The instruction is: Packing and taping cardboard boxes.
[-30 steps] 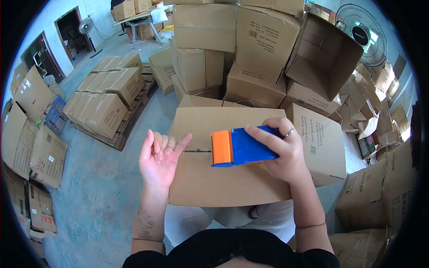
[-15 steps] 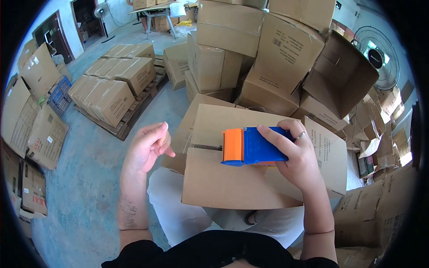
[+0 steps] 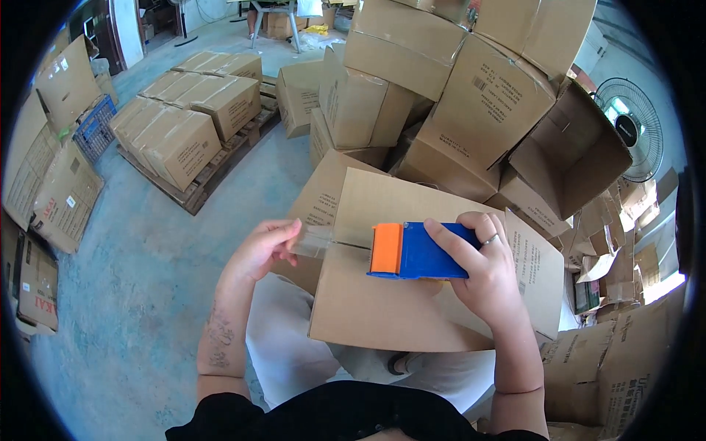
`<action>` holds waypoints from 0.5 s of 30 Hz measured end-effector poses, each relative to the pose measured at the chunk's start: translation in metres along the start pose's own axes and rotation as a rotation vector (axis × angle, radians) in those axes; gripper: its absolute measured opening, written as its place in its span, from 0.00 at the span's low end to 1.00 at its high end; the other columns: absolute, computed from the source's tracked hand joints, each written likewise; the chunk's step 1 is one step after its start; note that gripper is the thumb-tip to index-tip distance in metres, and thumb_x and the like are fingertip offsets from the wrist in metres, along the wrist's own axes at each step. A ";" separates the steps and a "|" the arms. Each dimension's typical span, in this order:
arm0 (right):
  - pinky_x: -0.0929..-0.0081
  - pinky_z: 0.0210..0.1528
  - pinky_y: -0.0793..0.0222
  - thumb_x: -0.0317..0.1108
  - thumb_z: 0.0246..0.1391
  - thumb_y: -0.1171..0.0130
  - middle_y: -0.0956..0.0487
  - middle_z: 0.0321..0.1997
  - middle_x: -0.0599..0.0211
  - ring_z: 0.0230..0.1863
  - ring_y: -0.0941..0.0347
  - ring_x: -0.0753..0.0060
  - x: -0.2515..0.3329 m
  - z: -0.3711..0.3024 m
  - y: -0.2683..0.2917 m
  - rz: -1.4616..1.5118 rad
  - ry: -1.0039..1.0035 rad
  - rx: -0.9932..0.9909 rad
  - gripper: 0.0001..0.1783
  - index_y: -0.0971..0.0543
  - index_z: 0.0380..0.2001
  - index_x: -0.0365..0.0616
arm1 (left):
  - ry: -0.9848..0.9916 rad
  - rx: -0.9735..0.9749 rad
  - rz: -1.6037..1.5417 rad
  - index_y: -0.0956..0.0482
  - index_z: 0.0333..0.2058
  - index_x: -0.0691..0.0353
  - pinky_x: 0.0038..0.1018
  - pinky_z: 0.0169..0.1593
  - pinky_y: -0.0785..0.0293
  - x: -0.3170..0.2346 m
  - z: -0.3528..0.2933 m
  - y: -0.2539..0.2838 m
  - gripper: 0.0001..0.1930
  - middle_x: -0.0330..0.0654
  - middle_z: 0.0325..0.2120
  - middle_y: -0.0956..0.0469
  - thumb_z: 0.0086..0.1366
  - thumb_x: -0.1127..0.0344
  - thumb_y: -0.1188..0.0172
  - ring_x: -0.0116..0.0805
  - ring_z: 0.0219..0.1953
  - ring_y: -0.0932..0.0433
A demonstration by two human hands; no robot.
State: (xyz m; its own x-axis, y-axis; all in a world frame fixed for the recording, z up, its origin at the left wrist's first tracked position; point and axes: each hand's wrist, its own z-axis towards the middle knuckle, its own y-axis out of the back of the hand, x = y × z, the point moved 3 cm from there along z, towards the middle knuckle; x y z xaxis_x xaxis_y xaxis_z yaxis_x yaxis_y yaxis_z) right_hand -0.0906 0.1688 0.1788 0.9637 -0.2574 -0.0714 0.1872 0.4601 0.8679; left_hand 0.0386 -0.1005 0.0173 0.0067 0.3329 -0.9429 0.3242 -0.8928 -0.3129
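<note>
- Whereas a second ago the left hand (image 3: 257,253) lay spread on the carton (image 3: 412,294), its fingertips now pinch the free end of clear tape (image 3: 315,240) at the carton's left edge
- The right hand (image 3: 482,268) is wrapped tight around one blue and orange tape dispenser (image 3: 412,251), which has slid rightward along the top seam; judging by this, the strip is being laid
- The carton rests on the person's lap
- Counted: one dispenser, one carton in hand, one fan (image 3: 632,125), many stacked boxes (image 3: 448,81)
</note>
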 end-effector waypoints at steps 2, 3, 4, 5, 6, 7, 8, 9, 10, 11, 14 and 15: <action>0.63 0.42 0.24 0.27 0.28 0.25 0.29 0.43 0.61 0.42 0.29 0.56 -0.002 0.001 -0.001 0.002 -0.008 -0.003 0.38 0.20 0.51 0.60 | 0.063 0.012 -0.010 0.32 0.18 0.53 0.24 0.29 0.29 0.022 0.009 0.000 0.23 0.28 0.18 0.35 0.69 0.47 0.44 0.20 0.21 0.35; 0.63 0.42 0.25 0.27 0.27 0.25 0.29 0.43 0.61 0.42 0.29 0.56 -0.001 0.001 -0.003 0.019 -0.007 -0.008 0.38 0.20 0.50 0.60 | 0.125 0.025 -0.020 0.29 0.20 0.54 0.23 0.29 0.29 0.029 0.010 -0.005 0.22 0.28 0.19 0.32 0.70 0.47 0.45 0.20 0.21 0.33; 0.63 0.42 0.25 0.27 0.27 0.25 0.29 0.43 0.61 0.42 0.30 0.56 -0.001 0.001 -0.004 0.036 -0.007 -0.014 0.38 0.20 0.50 0.60 | 0.130 0.025 -0.015 0.29 0.20 0.54 0.23 0.29 0.29 0.032 0.010 -0.013 0.22 0.28 0.19 0.32 0.70 0.47 0.45 0.20 0.21 0.33; 0.63 0.42 0.25 0.27 0.27 0.25 0.29 0.43 0.61 0.42 0.30 0.56 0.000 0.001 -0.004 0.041 -0.011 -0.015 0.38 0.20 0.50 0.60 | 0.180 0.008 0.005 0.27 0.23 0.55 0.23 0.29 0.29 0.032 0.008 -0.027 0.21 0.28 0.20 0.31 0.71 0.48 0.46 0.21 0.22 0.32; 0.63 0.43 0.25 0.26 0.26 0.25 0.29 0.43 0.61 0.42 0.30 0.57 0.001 0.000 -0.004 0.049 -0.011 -0.015 0.38 0.20 0.50 0.60 | 0.230 -0.009 0.025 0.24 0.26 0.57 0.22 0.29 0.29 0.032 0.006 -0.033 0.20 0.29 0.21 0.29 0.72 0.49 0.47 0.21 0.23 0.31; 0.63 0.43 0.25 0.26 0.25 0.25 0.29 0.43 0.61 0.42 0.30 0.57 0.002 0.000 -0.004 0.057 -0.012 -0.015 0.39 0.20 0.49 0.60 | 0.220 0.035 0.126 0.22 0.32 0.60 0.22 0.28 0.28 0.039 0.009 -0.025 0.21 0.30 0.23 0.27 0.74 0.49 0.52 0.21 0.24 0.29; 0.63 0.43 0.25 0.26 0.25 0.25 0.29 0.43 0.61 0.42 0.30 0.57 0.000 -0.001 -0.005 0.058 -0.019 -0.020 0.39 0.20 0.49 0.60 | 0.223 0.039 0.134 0.22 0.32 0.60 0.22 0.28 0.28 0.038 0.010 -0.027 0.21 0.30 0.23 0.27 0.74 0.49 0.52 0.21 0.24 0.29; 0.64 0.43 0.25 0.25 0.25 0.26 0.29 0.43 0.61 0.42 0.30 0.57 -0.002 -0.003 -0.006 0.063 -0.030 -0.031 0.39 0.20 0.49 0.60 | 0.198 0.047 0.214 0.22 0.32 0.61 0.22 0.28 0.27 0.037 0.010 -0.029 0.23 0.30 0.23 0.27 0.74 0.47 0.52 0.22 0.25 0.28; 0.64 0.43 0.25 0.24 0.24 0.26 0.29 0.43 0.62 0.42 0.30 0.57 -0.004 -0.003 -0.007 0.067 -0.041 -0.042 0.39 0.19 0.49 0.60 | 0.173 0.057 0.295 0.22 0.32 0.62 0.23 0.28 0.26 0.036 0.010 -0.031 0.25 0.31 0.23 0.27 0.73 0.45 0.52 0.24 0.26 0.27; 0.64 0.43 0.25 0.24 0.24 0.26 0.29 0.43 0.62 0.42 0.30 0.57 -0.006 -0.003 -0.006 0.066 -0.056 -0.048 0.39 0.19 0.49 0.60 | 0.178 0.068 0.305 0.22 0.32 0.62 0.23 0.28 0.26 0.040 0.014 -0.031 0.25 0.31 0.23 0.27 0.73 0.45 0.52 0.24 0.26 0.27; 0.64 0.42 0.24 0.24 0.24 0.27 0.28 0.43 0.61 0.42 0.29 0.57 -0.004 -0.003 -0.003 0.084 -0.035 -0.034 0.39 0.19 0.48 0.60 | 0.330 -0.037 0.502 0.21 0.32 0.63 0.25 0.29 0.25 0.065 0.013 -0.013 0.27 0.34 0.24 0.26 0.72 0.41 0.52 0.26 0.27 0.26; 0.64 0.42 0.24 0.25 0.25 0.27 0.28 0.43 0.61 0.42 0.29 0.57 -0.006 -0.004 -0.004 0.103 -0.019 -0.045 0.38 0.19 0.48 0.60 | 0.365 -0.056 0.504 0.21 0.33 0.65 0.25 0.31 0.24 0.075 0.011 -0.009 0.28 0.35 0.24 0.25 0.71 0.41 0.50 0.28 0.27 0.25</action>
State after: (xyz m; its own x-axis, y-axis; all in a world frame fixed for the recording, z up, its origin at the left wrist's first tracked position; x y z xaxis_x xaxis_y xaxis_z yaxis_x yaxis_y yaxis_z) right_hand -0.0960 0.1718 0.1739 0.9744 -0.2231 0.0265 0.0966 0.5226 0.8471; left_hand 0.0254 -0.0709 -0.0515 0.4915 -0.0335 -0.8703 0.2463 -0.9531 0.1758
